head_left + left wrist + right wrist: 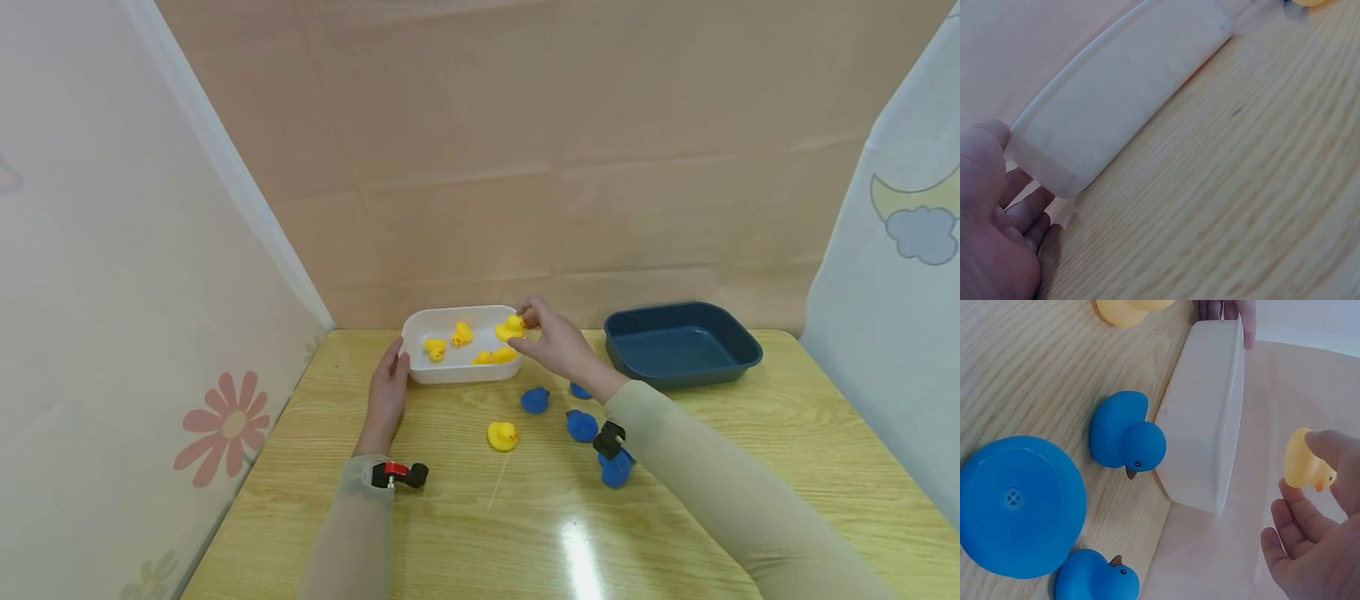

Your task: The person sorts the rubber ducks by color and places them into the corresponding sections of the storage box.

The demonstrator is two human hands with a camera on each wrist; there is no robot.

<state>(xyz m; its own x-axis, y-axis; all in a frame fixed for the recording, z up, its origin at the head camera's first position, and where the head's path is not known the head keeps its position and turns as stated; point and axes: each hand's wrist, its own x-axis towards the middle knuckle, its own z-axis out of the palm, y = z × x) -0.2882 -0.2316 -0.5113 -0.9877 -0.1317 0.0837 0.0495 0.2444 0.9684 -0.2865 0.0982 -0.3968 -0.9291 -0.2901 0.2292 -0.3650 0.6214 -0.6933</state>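
Note:
A white tub [461, 374] stands at the back of the table with several yellow rubber ducks [436, 348] inside. My left hand [387, 390] holds its left end; in the left wrist view the thumb lies at the rim and the other fingers [1030, 206] rest against the outer wall. Over the tub's right end, my right hand [558, 340] pinches another yellow rubber duck [1302, 459] between thumb and fingertips, above rim height in the right wrist view. One more yellow duck [501, 436] sits on the table in front of the tub.
Several blue rubber ducks [582, 426] lie on the wooden table [450, 508] below my right forearm, one tipped over with its round base [1019, 506] showing. A dark blue tub [682, 381] stands at the back right. Cloth hangs behind and at both sides.

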